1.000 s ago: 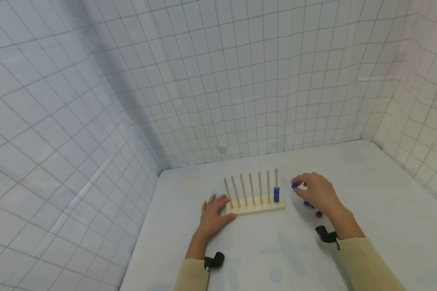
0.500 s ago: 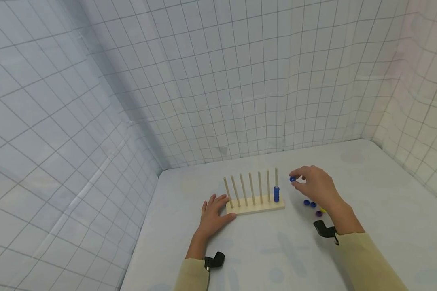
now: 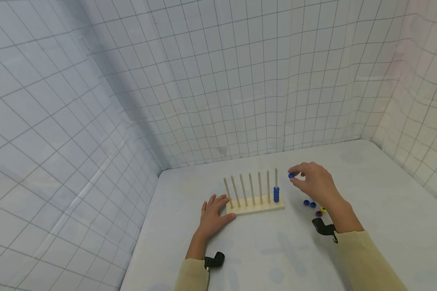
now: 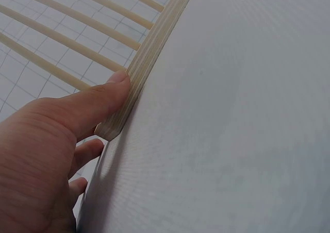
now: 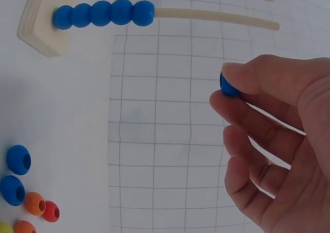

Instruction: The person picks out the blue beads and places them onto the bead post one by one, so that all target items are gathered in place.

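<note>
A wooden bead abacus stands on the table, its base [image 3: 256,209] bearing several upright pegs. My left hand [image 3: 212,218] grips the left end of this base, thumb along the front edge and fingers toward the back, as the left wrist view shows from close by. Blue beads [image 3: 276,195] are stacked on the rightmost peg [image 5: 216,19], whose upper part is bare. To the right of that peg, my right hand [image 3: 315,184] pinches a single blue bead [image 5: 227,85] between thumb and forefinger, raised above the table and apart from the peg.
Loose beads lie right of the abacus, below my right hand: two blue ones [image 3: 309,203], a purple one [image 3: 319,213] and a yellow one [image 3: 323,209]. Orange [image 5: 35,204] and red [image 5: 51,211] beads show in the right wrist view. Gridded white curtains [image 3: 218,81] surround the table.
My right hand has lifted the blue bead up and slightly left, toward the peg's top height, uncovering more loose beads below. My left hand and the abacus have stayed put.
</note>
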Tool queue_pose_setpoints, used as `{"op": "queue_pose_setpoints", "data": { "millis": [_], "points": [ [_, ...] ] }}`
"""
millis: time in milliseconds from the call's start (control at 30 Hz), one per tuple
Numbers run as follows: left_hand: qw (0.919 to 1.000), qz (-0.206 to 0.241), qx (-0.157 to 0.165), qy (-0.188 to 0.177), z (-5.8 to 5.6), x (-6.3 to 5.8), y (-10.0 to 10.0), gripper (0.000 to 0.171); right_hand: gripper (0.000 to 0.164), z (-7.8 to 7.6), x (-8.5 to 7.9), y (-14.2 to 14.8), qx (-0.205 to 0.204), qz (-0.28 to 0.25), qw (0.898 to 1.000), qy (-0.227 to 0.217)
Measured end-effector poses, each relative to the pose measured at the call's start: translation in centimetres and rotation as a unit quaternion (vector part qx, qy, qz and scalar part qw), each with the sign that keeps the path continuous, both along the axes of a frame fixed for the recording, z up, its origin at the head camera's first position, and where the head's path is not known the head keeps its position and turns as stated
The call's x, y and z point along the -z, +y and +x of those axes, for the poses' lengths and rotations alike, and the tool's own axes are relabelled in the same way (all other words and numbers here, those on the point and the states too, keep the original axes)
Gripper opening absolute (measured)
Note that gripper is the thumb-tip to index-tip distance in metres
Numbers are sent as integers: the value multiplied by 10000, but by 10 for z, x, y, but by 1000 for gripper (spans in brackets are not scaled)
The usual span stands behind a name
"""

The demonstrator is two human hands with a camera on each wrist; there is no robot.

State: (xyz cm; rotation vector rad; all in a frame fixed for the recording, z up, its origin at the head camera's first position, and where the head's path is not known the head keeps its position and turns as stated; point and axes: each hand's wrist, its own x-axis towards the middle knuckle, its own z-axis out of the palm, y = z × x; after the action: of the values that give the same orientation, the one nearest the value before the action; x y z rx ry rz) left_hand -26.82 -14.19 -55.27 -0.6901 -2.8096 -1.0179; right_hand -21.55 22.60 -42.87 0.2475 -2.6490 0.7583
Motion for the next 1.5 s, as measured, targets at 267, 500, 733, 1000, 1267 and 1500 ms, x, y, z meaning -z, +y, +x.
{"op": "queue_pose_setpoints", "data": {
  "millis": [267,500,733,1000,1267,1500],
  "points": [
    [10000,28,10,-28,1,0,1,63,22,-2,-8,-3,32,30,10000,51],
    [10000,33,19,-21,1,1,0,64,21,-5,-14,-5,-56,141,9994,325],
    [10000,43,23,-28,0,2,0,64,22,-7,-18,-6,-132,114,9993,328],
    [10000,7,14,-59,-1,-2,-1,66,22,-9,-22,-11,-116,193,9988,441],
    [9999,75,66,27,0,-3,-1,65,23,-9,-27,-17,-182,178,9985,483],
    [10000,-35,6,5,-2,2,0,67,24,-7,-33,-21,-205,121,9986,480]
  ]
}}
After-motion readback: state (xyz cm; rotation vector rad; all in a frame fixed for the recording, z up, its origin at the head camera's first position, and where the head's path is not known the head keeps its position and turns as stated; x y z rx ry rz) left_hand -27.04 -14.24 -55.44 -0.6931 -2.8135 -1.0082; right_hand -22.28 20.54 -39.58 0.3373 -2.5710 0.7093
